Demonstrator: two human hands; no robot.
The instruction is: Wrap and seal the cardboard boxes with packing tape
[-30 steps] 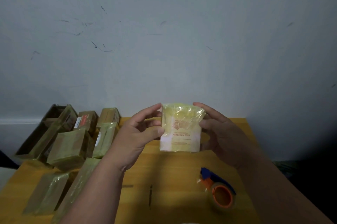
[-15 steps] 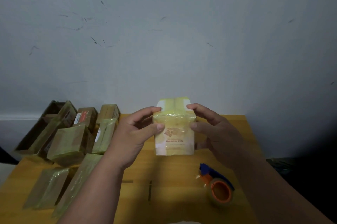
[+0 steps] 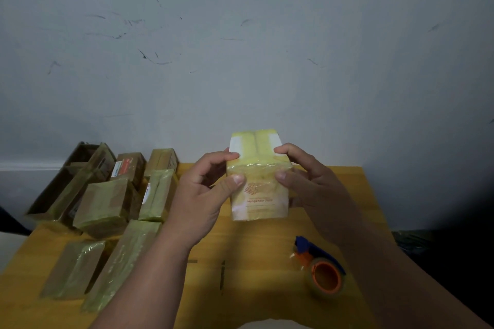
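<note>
Both hands hold one small box up off the surface (image 3: 262,288). The left hand (image 3: 205,195) pinches its left side, thumb on the front and fingers behind. The right hand (image 3: 312,189) does the same on the right side. The small box (image 3: 258,179) sits between them, tipped so its top shows. Shiny yellow tape covers most of it, so it looks slippery. It looks light and a bit squashy at the edges. Holding it by the two sides, near the corners, seems best. A tape dispenser (image 3: 322,267) lies below the right hand. Taped boxes (image 3: 107,205) lie to the left of the left hand.
</note>
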